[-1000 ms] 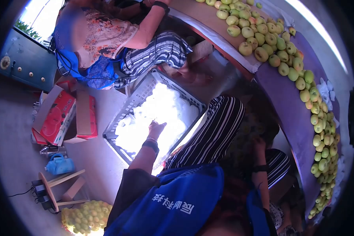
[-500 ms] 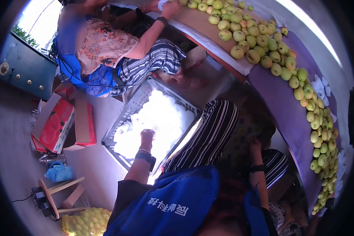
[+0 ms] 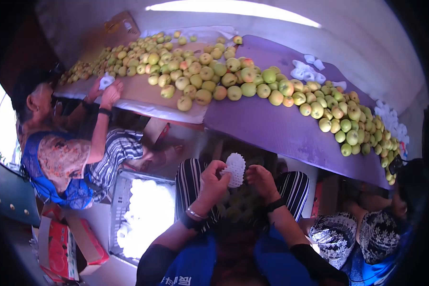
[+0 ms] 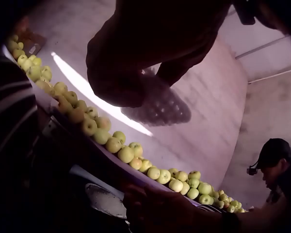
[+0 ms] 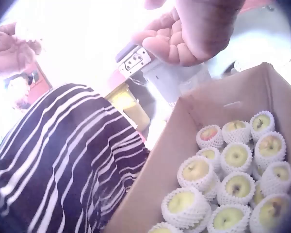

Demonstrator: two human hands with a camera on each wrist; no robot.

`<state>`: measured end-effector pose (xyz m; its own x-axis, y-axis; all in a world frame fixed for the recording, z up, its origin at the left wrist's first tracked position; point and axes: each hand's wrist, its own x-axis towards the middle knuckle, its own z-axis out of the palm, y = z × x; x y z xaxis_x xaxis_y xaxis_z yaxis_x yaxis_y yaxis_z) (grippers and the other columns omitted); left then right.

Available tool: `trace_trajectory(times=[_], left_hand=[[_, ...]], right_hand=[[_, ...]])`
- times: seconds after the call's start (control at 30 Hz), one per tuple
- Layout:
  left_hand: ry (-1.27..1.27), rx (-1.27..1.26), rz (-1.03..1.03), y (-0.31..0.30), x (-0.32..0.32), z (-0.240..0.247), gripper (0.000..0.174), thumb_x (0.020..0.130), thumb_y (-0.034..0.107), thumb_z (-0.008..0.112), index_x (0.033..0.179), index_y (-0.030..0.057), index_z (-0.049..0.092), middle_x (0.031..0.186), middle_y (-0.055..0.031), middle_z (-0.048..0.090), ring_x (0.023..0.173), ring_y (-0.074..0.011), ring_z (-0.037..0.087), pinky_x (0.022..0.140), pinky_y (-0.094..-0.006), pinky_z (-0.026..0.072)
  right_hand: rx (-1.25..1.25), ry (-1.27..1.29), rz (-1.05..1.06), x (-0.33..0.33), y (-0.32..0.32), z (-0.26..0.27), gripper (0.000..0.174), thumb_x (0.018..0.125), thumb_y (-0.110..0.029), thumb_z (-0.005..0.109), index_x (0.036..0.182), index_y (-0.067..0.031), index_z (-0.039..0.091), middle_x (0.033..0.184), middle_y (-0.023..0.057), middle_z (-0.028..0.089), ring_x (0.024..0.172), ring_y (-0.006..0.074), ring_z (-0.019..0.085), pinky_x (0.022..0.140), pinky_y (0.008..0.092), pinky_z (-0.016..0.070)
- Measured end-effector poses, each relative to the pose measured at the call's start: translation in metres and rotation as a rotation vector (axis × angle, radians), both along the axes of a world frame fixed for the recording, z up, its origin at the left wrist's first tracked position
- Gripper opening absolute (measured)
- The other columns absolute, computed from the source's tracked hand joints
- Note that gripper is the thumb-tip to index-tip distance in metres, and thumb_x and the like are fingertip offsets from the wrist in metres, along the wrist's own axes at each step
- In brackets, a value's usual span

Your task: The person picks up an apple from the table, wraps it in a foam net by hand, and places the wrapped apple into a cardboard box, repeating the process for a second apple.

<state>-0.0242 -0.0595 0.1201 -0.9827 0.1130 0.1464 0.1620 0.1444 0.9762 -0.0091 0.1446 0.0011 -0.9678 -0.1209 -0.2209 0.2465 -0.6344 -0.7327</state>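
Observation:
My left hand (image 3: 213, 183) pinches a white foam fruit net (image 3: 235, 169) by its near end, above my lap. In the left wrist view the same net (image 4: 160, 107) hangs dark against the bright wall, its knobbly mesh showing. Just to the right of the net, my right hand (image 3: 262, 181) is raised with loosely bent fingers and holds nothing. Its palm side faces the camera in the right wrist view. Below the hands, a cardboard box (image 5: 157, 160) contains several apples (image 5: 236, 187) wearing white foam nets.
A plastic crate (image 3: 117, 217) of white foam nets stands left of my knees. Ahead, loose green-yellow apples (image 3: 248, 89) lie along a table with a purple mat (image 3: 271, 128). One person sits at the left, another at the right. Red cartons (image 3: 59, 248) stand lower left.
My left hand has come up out of the crate with a foam net. My right hand has risen from the box toward it. The head view has swung toward the table.

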Motion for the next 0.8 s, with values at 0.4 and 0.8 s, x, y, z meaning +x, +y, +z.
trace_trajectory(times=[0.4,0.8], left_hand=[[-0.209,-0.054,-0.153,0.051,0.000,-0.112,0.020,0.067,0.003,0.061,0.085,0.0028,0.051,0.075,-0.0049,0.056,0.066,-0.0138,0.055,0.059,-0.0269,0.0452],[-0.880,0.569,-0.230,0.038,-0.009,-0.122,0.022,0.072,-0.004,0.052,0.093,0.0020,0.049,0.091,-0.0081,0.054,0.080,-0.0186,0.055,0.068,-0.0284,0.0470]], right_hand=[[0.113,-0.110,-0.079,0.010,-0.003,-0.001,0.035,0.077,-0.007,0.051,0.112,0.0002,0.045,0.103,0.0082,0.053,0.090,0.0181,0.054,0.076,0.0307,0.0464],[-0.092,-0.045,-0.069,0.007,-0.005,0.009,0.036,0.072,0.004,0.047,0.108,0.0009,0.047,0.104,0.0104,0.053,0.097,0.0205,0.053,0.085,0.0343,0.0426]])
